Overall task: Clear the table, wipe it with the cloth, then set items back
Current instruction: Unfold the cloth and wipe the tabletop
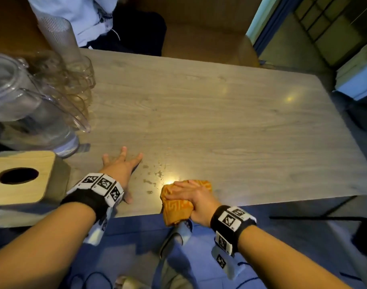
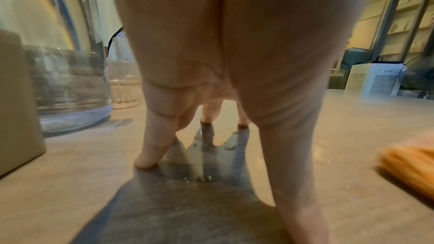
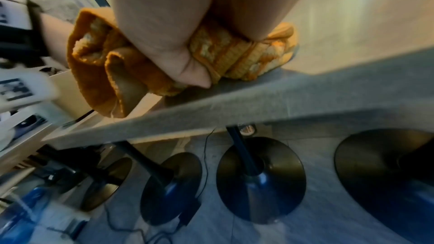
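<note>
Left hand (image 1: pixel 121 168) lies flat w/ fingers (image 2: pixel 150 153) spread wide, tips pressing down. Thumb sticks out to the side. Left arm reaches fwd from the bottom left corner. Right hand (image 1: pixel 192 198) is curled tight, thumb (image 3: pixel 187 70) tucked under, squeezing what it holds. Right arm comes in from the bottom right. Both wrists wear black bands w/ black & white square tags.
</note>
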The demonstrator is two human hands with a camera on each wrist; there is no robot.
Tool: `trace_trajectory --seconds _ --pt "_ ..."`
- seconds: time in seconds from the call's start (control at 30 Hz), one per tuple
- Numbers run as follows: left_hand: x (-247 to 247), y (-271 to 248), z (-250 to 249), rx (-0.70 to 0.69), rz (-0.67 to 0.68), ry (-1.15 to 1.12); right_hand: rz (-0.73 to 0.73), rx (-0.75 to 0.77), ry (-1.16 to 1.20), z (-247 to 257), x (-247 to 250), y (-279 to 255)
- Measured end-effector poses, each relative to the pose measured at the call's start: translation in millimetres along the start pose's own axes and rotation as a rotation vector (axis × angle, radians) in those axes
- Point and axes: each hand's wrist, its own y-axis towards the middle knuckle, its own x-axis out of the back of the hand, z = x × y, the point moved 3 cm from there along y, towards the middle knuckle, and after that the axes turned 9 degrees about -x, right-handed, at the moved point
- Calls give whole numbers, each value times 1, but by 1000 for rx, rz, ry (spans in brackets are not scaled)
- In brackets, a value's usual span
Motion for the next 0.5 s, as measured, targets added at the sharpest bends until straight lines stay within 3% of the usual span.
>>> trace_trajectory --seconds 0.13,0.23,0.27,0.3,0.37,0.4,0.43,0.5 --pt "-1 -8 1 -33 -63 -44 96 -20 108 19 -23 -50" --pt "-15 -21 8 -93 -165 -70 175 -297 520 39 -2 -69" --pt "-21 -28 12 -124 -204 -63 108 -343 676 42 10 -67" --pt "-26 -35 16 -156 -239 -59 -56 -364 778 45 28 -62" --pt "-30 -52 21 -221 -296 -46 -394 -374 718 38 60 -36" --pt "-27 -60 24 -245 -338 -26 -464 -399 607 32 69 -16" --pt "-22 -69 27 -246 -382 4 -444 -422 499 28 71 4" --pt "-13 -87 36 -216 -449 72 -211 -490 211 23 56 42"
